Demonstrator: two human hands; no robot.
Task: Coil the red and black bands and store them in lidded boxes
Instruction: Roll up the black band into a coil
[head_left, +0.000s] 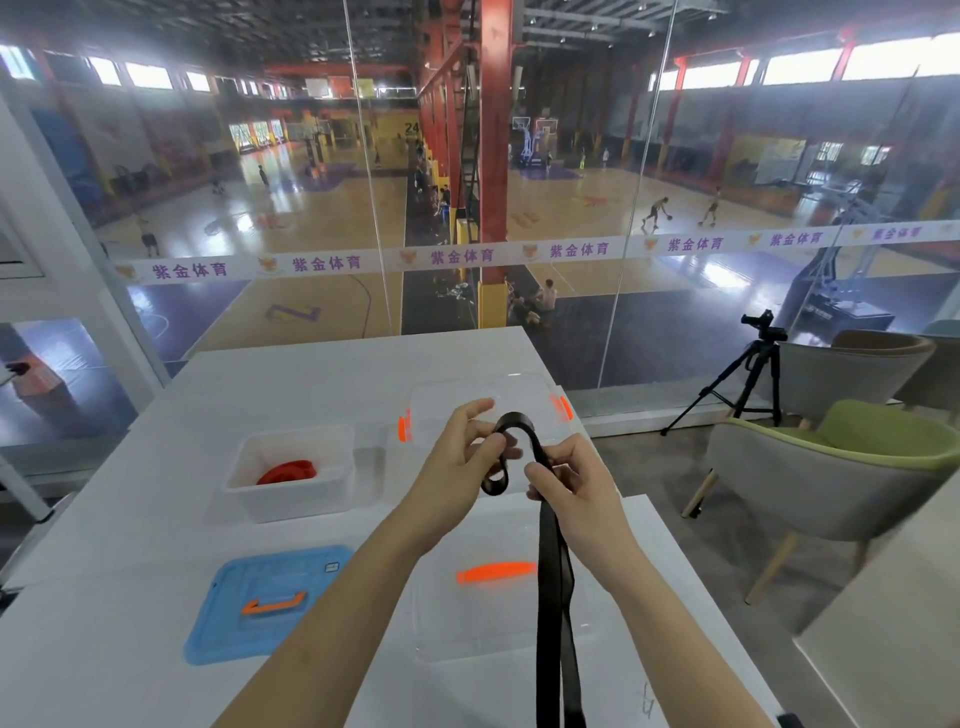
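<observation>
Both hands are up above the white desk, and both hold the black band. The left hand has its fingers curled round a small loop at the top end of the band, with one finger sticking up. The right hand is just beside it and pinches the band tight between thumb and fingers, right under the bend. The band goes up in a little arch between the two hands. The rest of it hangs down long and straight toward the person.

The red band is rolled up and lies inside the white box on the left part of the desk. That box has no lid on. A clear box with orange clips on its sides sits on the desk behind the hands. It is open on top too.

Two lids lie flat on the near part of the desk. The blue lid is on the left and has an orange handle. The clear lid is to the right of it, below the hands, and has an orange handle too. The hanging band crosses in front of the clear lid.

To the right of the desk are a chair with a green cushion and a camera on a tripod. Behind the desk is a glass wall.
</observation>
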